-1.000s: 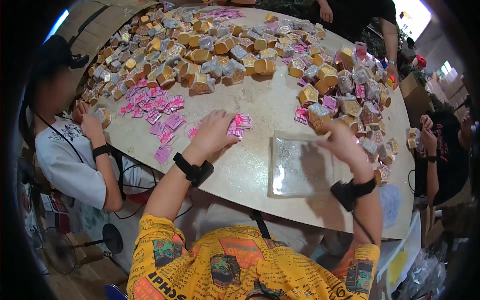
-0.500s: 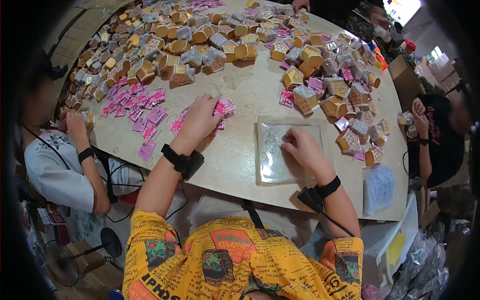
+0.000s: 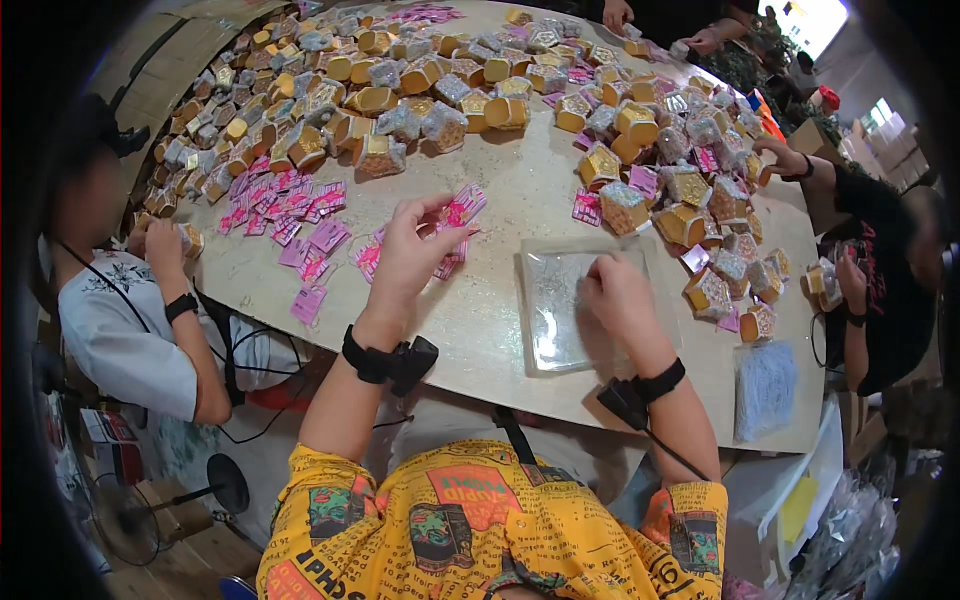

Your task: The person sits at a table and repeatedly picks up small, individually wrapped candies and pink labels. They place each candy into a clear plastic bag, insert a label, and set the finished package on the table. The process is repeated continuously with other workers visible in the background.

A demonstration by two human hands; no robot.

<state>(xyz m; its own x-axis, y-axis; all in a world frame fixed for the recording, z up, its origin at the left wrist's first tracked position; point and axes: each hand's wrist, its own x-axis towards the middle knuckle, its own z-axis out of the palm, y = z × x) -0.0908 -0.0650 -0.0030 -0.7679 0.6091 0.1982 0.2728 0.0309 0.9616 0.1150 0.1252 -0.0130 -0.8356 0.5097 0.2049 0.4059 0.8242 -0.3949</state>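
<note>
My left hand (image 3: 412, 255) is raised a little over the table, thumb and fingers closed on a small pink printed tag (image 3: 467, 206). Below it, partly covered by the hand, lies a small group of similar pink tags (image 3: 369, 262). My right hand (image 3: 618, 298) is over a square transparent plastic tray (image 3: 533, 345), its fingers bent and pressed together. Whether anything is between those fingertips is hidden. Thin pale strands seem to lie in the tray, too fine to make out.
Many gold, glittery house-shaped ornaments (image 3: 440, 125) cover the far table, with another heap (image 3: 690, 215) at right. Loose pink tags (image 3: 290, 215) lie left. A bag of pale strands (image 3: 765, 390) sits at the right edge. Co-workers sit left (image 3: 130, 330) and right (image 3: 880, 290).
My left hand has lifted from the small tag group with one pink tag. My right hand stays over the tray, fingers more curled. The co-worker at right now reaches to the ornament heap.
</note>
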